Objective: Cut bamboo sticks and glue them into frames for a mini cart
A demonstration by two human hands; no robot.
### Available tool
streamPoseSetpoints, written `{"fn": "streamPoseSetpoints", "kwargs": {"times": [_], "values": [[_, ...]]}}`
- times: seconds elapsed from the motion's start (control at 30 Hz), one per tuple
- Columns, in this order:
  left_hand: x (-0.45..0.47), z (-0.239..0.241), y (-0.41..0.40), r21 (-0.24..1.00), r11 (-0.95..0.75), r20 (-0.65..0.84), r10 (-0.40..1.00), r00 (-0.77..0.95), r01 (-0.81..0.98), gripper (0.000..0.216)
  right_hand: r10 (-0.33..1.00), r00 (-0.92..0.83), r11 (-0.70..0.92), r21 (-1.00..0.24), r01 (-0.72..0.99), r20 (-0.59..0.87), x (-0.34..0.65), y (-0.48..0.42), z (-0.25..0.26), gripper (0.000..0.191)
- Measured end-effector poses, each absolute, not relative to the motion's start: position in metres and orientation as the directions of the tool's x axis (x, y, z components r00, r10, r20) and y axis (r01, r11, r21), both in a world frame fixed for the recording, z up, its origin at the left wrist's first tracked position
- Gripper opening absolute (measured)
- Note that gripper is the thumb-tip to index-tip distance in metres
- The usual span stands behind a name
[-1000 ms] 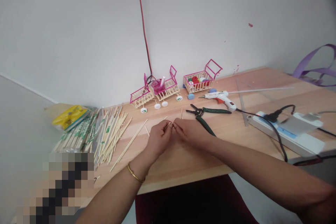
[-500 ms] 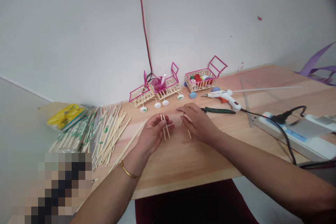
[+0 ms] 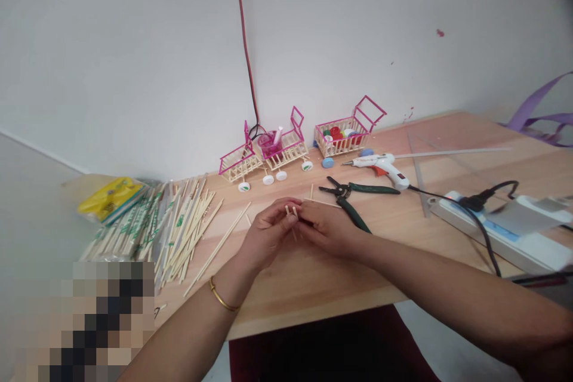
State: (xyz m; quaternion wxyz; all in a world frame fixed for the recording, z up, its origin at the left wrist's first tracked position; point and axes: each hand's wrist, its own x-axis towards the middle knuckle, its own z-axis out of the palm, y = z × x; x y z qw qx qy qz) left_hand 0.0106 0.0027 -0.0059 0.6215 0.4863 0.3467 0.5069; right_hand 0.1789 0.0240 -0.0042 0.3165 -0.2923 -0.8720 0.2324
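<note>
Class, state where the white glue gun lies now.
In the head view, the glue gun lies right of centre, behind the green pliers and right of the cap-filled cart.

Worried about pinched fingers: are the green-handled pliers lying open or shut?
Open. The pliers lie flat on the table, their two green handles splayed wide apart.

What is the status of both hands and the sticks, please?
Both pinching: left hand, right hand, on short sticks. Nothing blocks; pliers lie close beside right hand.
</note>
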Motion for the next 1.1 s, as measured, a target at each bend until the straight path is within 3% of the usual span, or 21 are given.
{"fn": "streamPoseSetpoints", "kwargs": {"times": [0.13,0.33,0.67,0.87,1.1], "values": [[0.007,-0.003,0.003,0.983,-0.147,0.170,0.959,0.228,-0.112,0.014,0.636,-0.659,0.727,-0.598,0.337,0.402,0.179,0.022,0.002,0.025],[0.004,0.002,0.003,0.971,-0.236,0.214,0.927,0.307,0.036,0.016,0.633,-0.710,0.685,-0.650,0.329,0.309,0.175,0.020,0.006,0.031],[0.002,0.012,-0.002,0.821,-0.490,0.398,0.859,0.322,0.294,0.020,0.660,-0.720,0.679,-0.583,0.447,0.216,0.175,0.020,0.001,0.026],[0.003,0.011,-0.001,0.797,-0.510,0.413,0.851,0.323,0.324,0.014,0.639,-0.740,0.671,-0.624,0.401,0.210,0.173,0.023,-0.003,0.027],[0.001,0.011,-0.001,0.794,-0.525,0.437,0.843,0.313,0.305,0.011,0.685,-0.720,0.676,-0.463,0.574,0.107,0.176,0.020,0.007,0.029]]}}
